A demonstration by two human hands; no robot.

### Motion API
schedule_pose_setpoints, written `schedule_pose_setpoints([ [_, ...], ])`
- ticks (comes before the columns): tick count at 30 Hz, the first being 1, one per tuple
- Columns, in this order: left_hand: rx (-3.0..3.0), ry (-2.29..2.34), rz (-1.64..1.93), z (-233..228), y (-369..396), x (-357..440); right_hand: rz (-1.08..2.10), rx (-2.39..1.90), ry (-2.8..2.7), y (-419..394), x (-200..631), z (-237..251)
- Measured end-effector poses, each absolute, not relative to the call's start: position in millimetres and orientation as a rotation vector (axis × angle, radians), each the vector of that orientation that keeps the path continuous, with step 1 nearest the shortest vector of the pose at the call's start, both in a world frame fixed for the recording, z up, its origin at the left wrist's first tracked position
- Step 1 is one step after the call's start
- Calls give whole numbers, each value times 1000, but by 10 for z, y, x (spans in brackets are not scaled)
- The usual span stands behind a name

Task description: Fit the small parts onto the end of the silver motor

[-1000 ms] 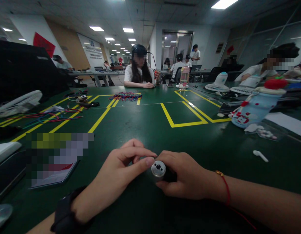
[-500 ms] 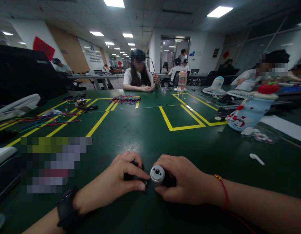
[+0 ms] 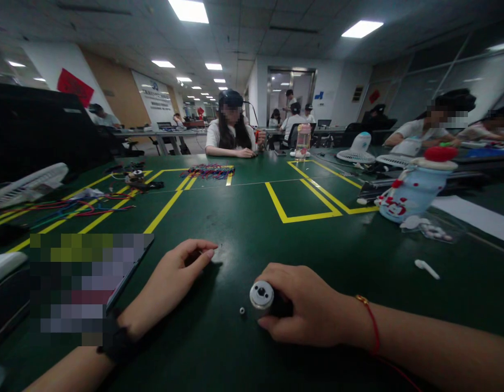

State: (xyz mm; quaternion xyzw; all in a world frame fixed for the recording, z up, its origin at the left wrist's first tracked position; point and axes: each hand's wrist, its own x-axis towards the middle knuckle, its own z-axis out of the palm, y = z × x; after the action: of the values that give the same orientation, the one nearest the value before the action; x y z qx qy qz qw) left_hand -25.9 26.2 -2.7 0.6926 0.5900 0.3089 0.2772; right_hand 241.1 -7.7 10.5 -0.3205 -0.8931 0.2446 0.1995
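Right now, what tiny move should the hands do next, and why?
Maybe the left hand, if empty (I can't tell), should reach for the small ring-like piece: it lies on the table, beside the cylinder in the right hand.

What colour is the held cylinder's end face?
The end face is silver, dotted black; clearest in head view.

Cylinder (image 3: 260,296) partly hidden by right hand (image 3: 303,305), wall lettering (image 3: 157,104) unreadable, monitor (image 3: 40,136) cropped left
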Motion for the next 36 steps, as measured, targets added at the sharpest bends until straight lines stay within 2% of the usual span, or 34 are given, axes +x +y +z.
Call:
schedule_pose_setpoints([
  [7, 1908, 1576, 769, -6, 236, -238, 673, -909, -2510, -82, 2401, 117],
  [11, 2161, 1209, 490, 99, 109, -146, 666, -910, -2505, -84, 2396, 103],
  [14, 2296, 1033, 414, 110, 15, -60, 658, -900, -2496, -80, 2395, 82],
  [23, 2128, 1074, 864, 239, -126, 164, 612, -898, -2509, -83, 2380, 87],
  [36, 2108, 1053, 809, 361, -255, 311, 569, -895, -2530, -93, 2367, 88],
])
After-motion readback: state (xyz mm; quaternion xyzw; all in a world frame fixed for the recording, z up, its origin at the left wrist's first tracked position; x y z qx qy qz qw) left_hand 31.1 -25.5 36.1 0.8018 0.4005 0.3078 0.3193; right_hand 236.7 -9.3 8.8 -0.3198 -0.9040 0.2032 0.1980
